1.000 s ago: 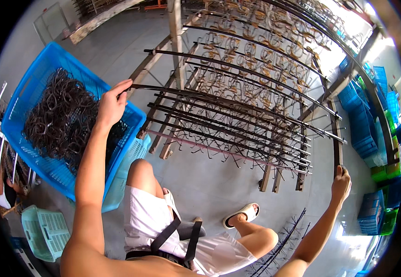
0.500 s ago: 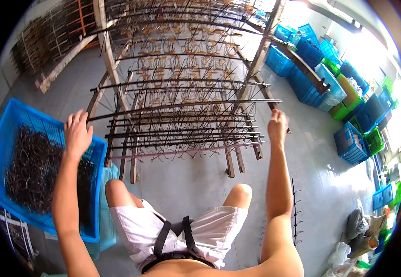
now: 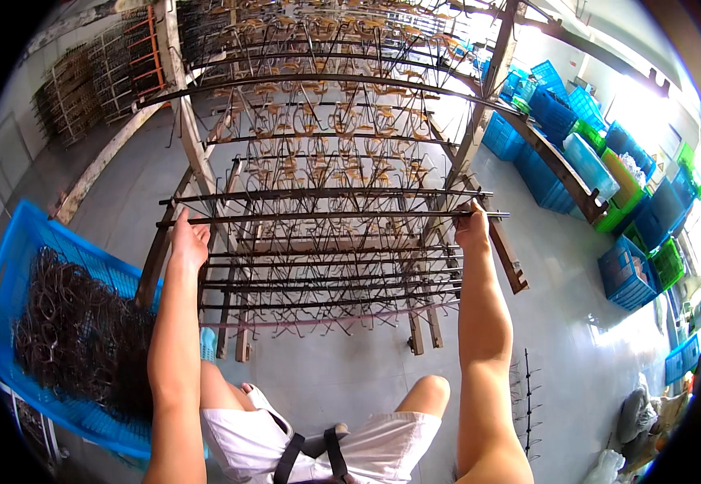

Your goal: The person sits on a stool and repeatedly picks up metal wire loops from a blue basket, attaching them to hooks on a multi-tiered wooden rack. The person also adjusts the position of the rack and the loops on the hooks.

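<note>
A long dark metal rod (image 3: 326, 216) with thin wire hooks along it lies level across the front of a tall rack. My right hand (image 3: 471, 226) is closed around it near its right end, the tip sticking out past the fingers. At the left end my left hand (image 3: 191, 240) has its thumb up against the rod and its fingers curled under it. Just behind runs another dark rod (image 3: 326, 194). Below, several more hooked rods (image 3: 334, 284) sit close together on the rack, their wires overlapping.
A blue crate (image 3: 4, 266) full of dark looped pieces stands at my left. Slanted rack posts (image 3: 467, 149) flank the rods, with tan pieces hanging higher up. Blue and green crates (image 3: 629, 274) line the right side. A hooked rod (image 3: 528, 403) is by my right arm.
My left hand has moved right, from open beside the crate to the rod's left end. My right hand has closed on the rod near its right end. The view has shifted, so the rack sits lower.
</note>
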Action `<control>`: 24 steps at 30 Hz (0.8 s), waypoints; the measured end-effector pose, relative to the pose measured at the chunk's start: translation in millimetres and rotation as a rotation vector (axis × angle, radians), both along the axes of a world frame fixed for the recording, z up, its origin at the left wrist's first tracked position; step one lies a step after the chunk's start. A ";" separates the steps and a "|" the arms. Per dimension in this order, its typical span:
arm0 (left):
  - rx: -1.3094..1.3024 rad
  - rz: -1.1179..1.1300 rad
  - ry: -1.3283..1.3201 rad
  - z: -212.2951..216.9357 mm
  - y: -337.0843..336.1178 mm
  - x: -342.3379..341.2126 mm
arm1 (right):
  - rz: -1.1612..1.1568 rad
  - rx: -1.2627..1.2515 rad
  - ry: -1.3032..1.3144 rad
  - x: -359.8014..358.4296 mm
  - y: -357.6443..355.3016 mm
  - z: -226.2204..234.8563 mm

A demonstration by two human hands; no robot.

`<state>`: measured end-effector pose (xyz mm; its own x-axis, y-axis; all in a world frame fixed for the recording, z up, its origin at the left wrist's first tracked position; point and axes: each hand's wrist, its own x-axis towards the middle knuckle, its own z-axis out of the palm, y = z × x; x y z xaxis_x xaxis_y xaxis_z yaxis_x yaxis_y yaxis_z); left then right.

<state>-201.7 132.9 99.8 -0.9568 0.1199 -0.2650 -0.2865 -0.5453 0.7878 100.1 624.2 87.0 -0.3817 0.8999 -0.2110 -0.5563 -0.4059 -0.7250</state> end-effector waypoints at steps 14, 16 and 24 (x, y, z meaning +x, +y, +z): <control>-0.060 -0.091 0.100 -7.7 -27.1 42.2 | -0.019 0.136 -0.279 64.4 -64.4 5.9; -0.066 -0.078 0.149 -16.8 -48.6 70.5 | -0.011 0.207 -0.277 91.1 -83.3 -2.3; -0.273 -0.526 0.390 -34.8 -101.2 178.4 | -0.007 0.382 -0.544 133.8 -139.8 27.4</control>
